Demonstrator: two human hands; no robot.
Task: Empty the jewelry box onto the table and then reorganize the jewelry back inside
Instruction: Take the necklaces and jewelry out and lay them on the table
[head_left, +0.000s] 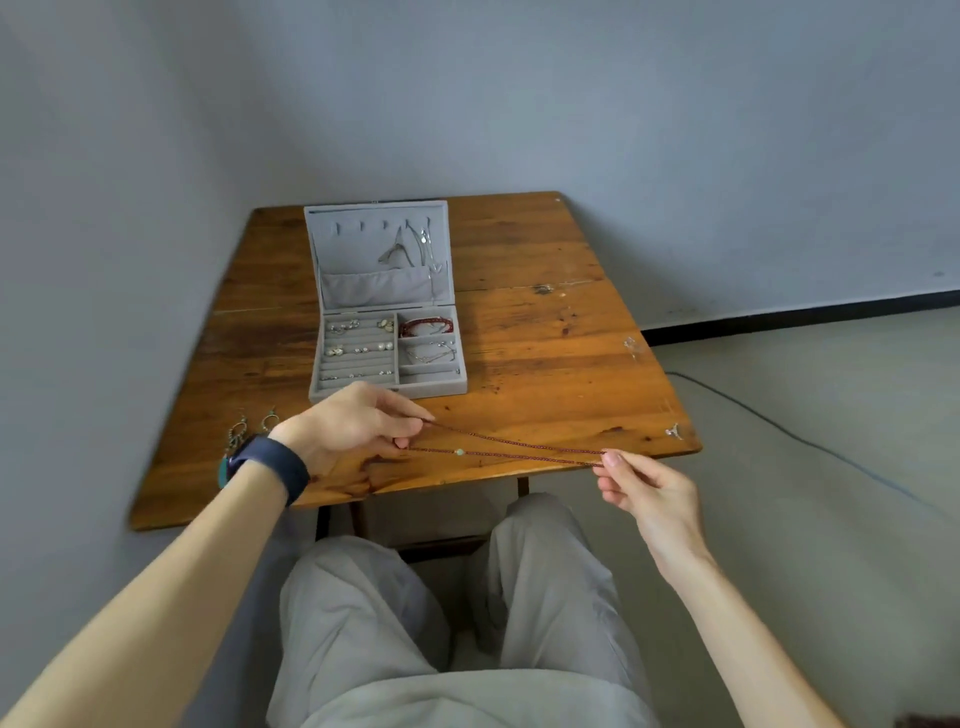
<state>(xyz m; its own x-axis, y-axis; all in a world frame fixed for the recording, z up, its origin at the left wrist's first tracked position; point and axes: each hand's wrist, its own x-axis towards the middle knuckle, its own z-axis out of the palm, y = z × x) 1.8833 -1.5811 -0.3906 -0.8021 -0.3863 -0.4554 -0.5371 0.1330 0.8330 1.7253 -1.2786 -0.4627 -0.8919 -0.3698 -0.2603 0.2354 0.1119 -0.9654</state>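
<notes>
My left grip (353, 426) pinches one end of a thin dark-red beaded necklace with one pale green bead (519, 449), thumb and fingers curled on it. My right grip (649, 493) pinches the other end. The strand is stretched doubled between them, over the near edge of the brown wooden surface (545, 364). The open grey velvet jewelry box (436, 387) sits just beyond my left grip, with a red bracelet (426, 326) in its far right compartment and pearl pieces (358, 349) in the left rows. Dangling earrings (249, 431) lie on the surface left of my wrist.
</notes>
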